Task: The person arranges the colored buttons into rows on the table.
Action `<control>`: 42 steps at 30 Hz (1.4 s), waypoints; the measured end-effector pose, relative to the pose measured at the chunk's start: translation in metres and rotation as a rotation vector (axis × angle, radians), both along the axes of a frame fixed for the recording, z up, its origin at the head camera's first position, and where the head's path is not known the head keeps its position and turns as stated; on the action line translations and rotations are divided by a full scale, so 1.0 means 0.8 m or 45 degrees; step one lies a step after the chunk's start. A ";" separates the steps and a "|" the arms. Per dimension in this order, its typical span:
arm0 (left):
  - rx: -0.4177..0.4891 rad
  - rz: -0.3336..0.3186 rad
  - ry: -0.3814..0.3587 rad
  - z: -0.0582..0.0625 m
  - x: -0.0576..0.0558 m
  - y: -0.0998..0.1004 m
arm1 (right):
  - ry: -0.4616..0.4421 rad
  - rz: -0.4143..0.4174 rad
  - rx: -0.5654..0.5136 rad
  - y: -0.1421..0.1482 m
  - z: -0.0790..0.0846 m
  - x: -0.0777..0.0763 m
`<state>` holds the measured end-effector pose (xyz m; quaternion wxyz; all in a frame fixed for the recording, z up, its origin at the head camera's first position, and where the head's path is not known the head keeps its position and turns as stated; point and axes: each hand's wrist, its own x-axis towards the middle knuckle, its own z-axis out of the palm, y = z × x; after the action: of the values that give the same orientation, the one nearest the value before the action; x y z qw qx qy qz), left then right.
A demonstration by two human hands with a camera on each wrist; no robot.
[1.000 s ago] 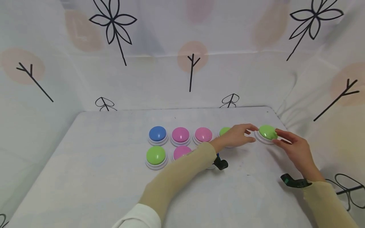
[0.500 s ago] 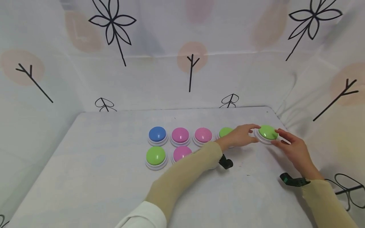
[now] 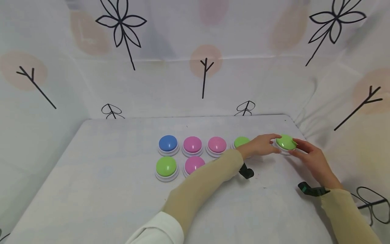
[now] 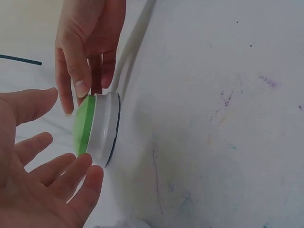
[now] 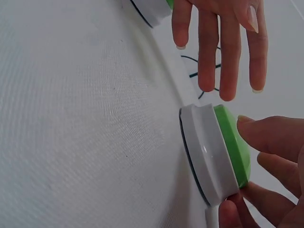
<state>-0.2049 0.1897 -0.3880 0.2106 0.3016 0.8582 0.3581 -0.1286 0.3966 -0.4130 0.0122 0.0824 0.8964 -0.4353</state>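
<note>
A green dome push button (image 3: 286,141) with a white round base is near the table's back right corner. My right hand (image 3: 315,162) holds it from the right; in the right wrist view the thumb (image 5: 273,135) is on the green dome and fingers curl around the lower side. From the left comes my left hand (image 3: 261,145), fingers and thumb spread apart, the fingertips right beside the dome. The left wrist view has its fingers (image 4: 71,173) loosely extended, overlapping the button's edge. Another green button (image 3: 241,141) lies partly behind my left wrist.
Left of my hands stand a blue button (image 3: 168,143), two pink buttons (image 3: 192,145) in the back row, then a green button (image 3: 166,166) and a pink button (image 3: 194,164) in front. My left sleeve covers part of the front row. Patterned cloth (image 3: 152,84) walls the white table (image 3: 100,189).
My left hand has moved rightward, closing the gap to the green button. The right hand has shifted slightly left at the button, which has barely moved.
</note>
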 end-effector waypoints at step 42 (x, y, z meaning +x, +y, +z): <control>-0.009 -0.074 0.006 -0.008 -0.002 -0.002 | 0.007 -0.032 -0.002 0.005 -0.006 -0.005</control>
<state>-0.2066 0.1877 -0.3942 0.2200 0.3263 0.8508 0.3482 -0.1323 0.4008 -0.4180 0.0043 0.0925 0.8950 -0.4364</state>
